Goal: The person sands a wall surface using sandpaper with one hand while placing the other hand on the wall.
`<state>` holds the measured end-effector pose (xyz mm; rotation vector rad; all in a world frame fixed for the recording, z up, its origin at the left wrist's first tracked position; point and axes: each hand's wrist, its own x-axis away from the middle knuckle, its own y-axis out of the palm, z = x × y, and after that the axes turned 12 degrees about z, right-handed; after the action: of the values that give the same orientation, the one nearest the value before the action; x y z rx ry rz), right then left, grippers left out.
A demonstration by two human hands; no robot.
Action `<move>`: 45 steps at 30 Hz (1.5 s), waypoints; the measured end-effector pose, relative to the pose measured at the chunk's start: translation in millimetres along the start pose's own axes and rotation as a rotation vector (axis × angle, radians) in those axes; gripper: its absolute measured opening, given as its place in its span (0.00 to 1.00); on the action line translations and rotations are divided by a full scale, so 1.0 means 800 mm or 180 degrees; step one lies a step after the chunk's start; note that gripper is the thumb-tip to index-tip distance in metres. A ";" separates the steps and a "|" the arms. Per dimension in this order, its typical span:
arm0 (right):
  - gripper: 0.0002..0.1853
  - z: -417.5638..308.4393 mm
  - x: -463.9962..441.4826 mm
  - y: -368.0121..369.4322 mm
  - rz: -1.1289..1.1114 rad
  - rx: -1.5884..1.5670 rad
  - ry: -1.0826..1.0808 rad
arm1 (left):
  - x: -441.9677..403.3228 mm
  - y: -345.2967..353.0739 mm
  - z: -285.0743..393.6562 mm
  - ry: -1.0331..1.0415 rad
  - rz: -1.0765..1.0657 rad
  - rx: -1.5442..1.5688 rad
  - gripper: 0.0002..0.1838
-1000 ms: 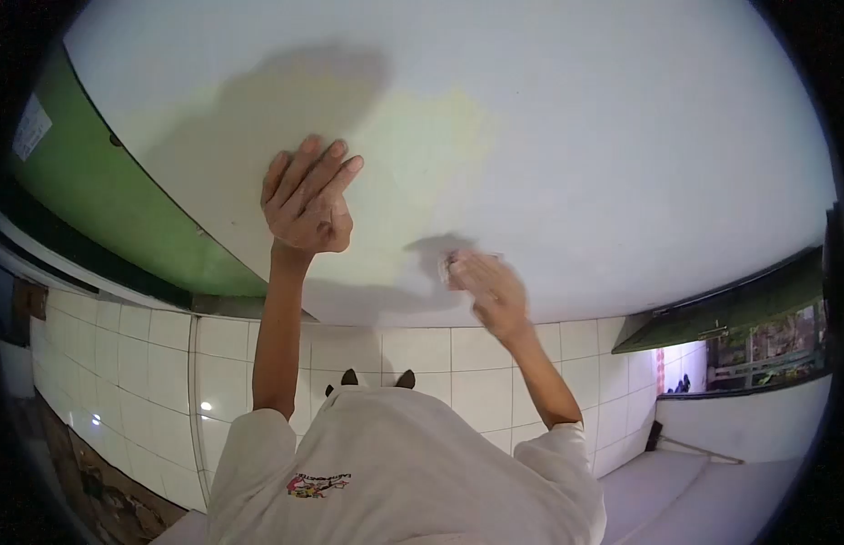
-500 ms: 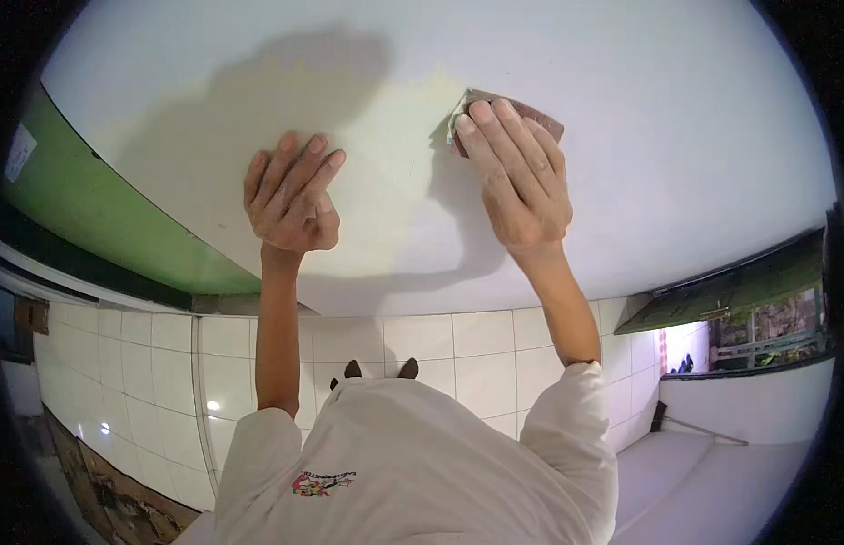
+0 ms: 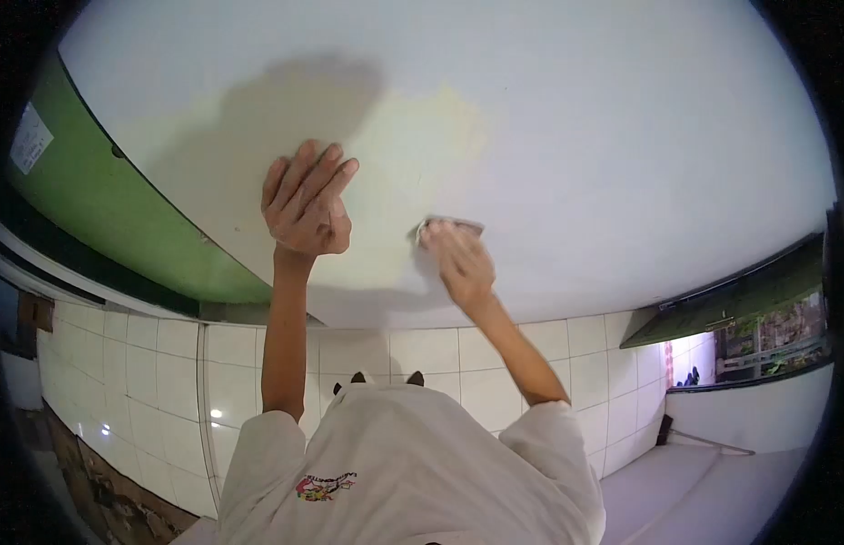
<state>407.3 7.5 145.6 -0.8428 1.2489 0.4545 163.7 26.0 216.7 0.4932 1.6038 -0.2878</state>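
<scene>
While left hand [image 3: 306, 213] splays, right hand [image 3: 463, 263] holds sandpaper [image 3: 472, 226], perhaps.

White wall [image 3: 622, 163], pale yellow patch [image 3: 449, 113], brownish pad [image 3: 469, 225], green panel [image 3: 122, 209], gridded cream tiles [image 3: 424, 351]

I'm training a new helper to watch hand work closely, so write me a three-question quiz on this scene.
1. Which hand holds the brown sheet at the wall?
2. True or false: the left hand is touching that sheet too.
3. Fill in: the paper label at far left sits on a ____ panel.

Key: 1. The right hand. 2. False. 3. Green.
</scene>
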 end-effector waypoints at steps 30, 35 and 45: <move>0.06 0.011 -0.208 -0.046 0.0212 0.0778 0.0908 | 0.014 0.009 -0.020 0.0107 -0.0093 0.0012 0.22; 0.08 -0.007 -0.227 -0.042 0.0201 0.0750 0.0567 | 0.012 0.004 -0.016 -0.0056 -0.0107 -0.0019 0.23; 0.09 -0.004 -0.125 -0.008 0.0350 0.0478 0.0607 | 0.010 0.008 -0.014 -0.0080 -0.0057 0.0043 0.24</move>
<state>381.0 14.9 242.3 -0.7040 1.4918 0.3690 156.4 38.0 210.8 0.4840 1.5836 -0.3174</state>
